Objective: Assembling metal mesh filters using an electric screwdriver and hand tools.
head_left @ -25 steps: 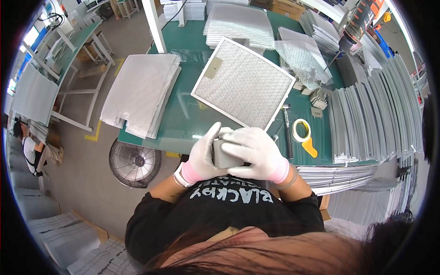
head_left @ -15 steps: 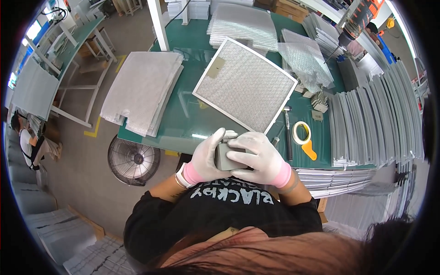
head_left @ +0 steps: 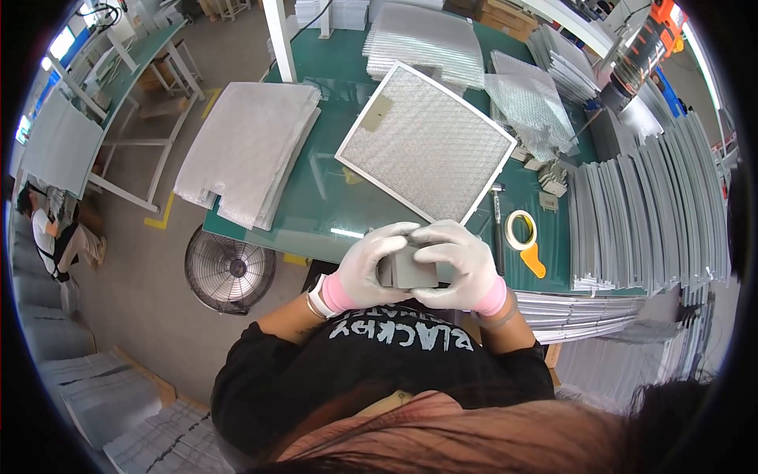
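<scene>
Close to my body, just off the front edge of the table, I hold a small grey block (head_left: 414,271) between both gloved hands. It looks like a stack of flat pieces, though my fingers hide much of it. My left hand (head_left: 365,268) is closed round its left side. My right hand (head_left: 462,265) grips its right side and top. Beyond my hands, a square mesh filter panel (head_left: 430,142) with a white frame lies turned on the green table. To its right sit a pile of small grey pieces (head_left: 554,178) and a single flat one (head_left: 548,202).
A hammer (head_left: 497,225), a tape roll (head_left: 520,231) and an orange-handled tool (head_left: 534,262) lie at right. Grey panels (head_left: 647,213) stand in a row beyond. Wrapped sheets (head_left: 245,150) lie left; an orange power driver (head_left: 647,55) hangs upper right. A fan (head_left: 230,270) stands below left.
Both hands have shifted their hold on the grey block. My right fingers have drawn back off its front, so more of its face shows. The view has shifted slightly.
</scene>
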Action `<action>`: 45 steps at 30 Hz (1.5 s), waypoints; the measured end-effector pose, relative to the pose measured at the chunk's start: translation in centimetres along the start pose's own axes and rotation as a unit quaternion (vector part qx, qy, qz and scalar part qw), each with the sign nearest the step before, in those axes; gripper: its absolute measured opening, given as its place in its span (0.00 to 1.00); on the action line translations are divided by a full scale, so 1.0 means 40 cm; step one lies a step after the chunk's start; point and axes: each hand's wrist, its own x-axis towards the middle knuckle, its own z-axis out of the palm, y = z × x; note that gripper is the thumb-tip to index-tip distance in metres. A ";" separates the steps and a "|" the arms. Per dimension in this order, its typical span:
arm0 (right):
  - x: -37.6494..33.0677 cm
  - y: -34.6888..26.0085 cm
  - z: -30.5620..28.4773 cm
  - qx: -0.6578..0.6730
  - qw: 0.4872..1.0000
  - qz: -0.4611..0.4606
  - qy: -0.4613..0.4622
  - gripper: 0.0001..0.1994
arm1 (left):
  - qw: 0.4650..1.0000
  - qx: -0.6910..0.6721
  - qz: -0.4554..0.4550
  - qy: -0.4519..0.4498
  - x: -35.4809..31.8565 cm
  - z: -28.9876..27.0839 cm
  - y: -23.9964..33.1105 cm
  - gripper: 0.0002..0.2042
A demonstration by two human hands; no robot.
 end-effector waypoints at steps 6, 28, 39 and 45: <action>-0.023 0.008 -0.016 0.002 1.000 0.018 -0.020 0.22 | 0.999 0.004 -0.051 -0.008 -0.003 -0.001 0.004 0.46; -0.065 -0.028 -0.015 -0.053 0.996 0.061 -0.037 0.28 | 0.997 0.040 -0.070 -0.018 -0.009 0.009 0.031 0.50; -0.070 -0.036 -0.017 -0.048 0.997 0.034 -0.045 0.24 | 0.997 0.046 -0.054 -0.019 -0.019 0.011 0.042 0.47; -0.072 -0.035 -0.013 -0.050 0.996 0.056 -0.047 0.24 | 0.999 0.053 -0.002 -0.007 -0.017 0.007 0.034 0.41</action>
